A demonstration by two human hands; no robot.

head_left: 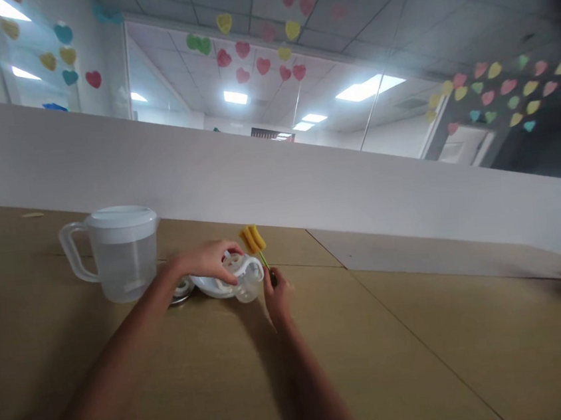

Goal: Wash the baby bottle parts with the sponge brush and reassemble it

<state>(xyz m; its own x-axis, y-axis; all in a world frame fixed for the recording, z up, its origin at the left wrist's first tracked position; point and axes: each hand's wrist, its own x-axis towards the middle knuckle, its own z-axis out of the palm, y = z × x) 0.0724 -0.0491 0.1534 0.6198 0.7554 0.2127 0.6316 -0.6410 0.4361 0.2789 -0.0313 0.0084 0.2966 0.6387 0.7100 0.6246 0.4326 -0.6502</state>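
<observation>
My left hand [209, 260] is closed around a clear baby bottle [248, 285] with white side handles, which is tilted with one end toward me. In my right hand [278, 297] is a sponge brush [253, 238] with a yellow foam head and a thin green handle. The foam head points up, just beyond the bottle and apart from it. A white bowl [213, 288] sits on the table below my left hand, partly covered by it. Beside the bowl, a round shiny metal piece [181, 292] is half hidden behind my left forearm.
A translucent lidded pitcher [125, 256] stands to the left on the wooden table [406, 357], its handle facing left. A small flat pale object [33, 214] lies at the far left. Behind the table runs a low white wall [256, 172] with glass above, dotted with heart-shaped stickers.
</observation>
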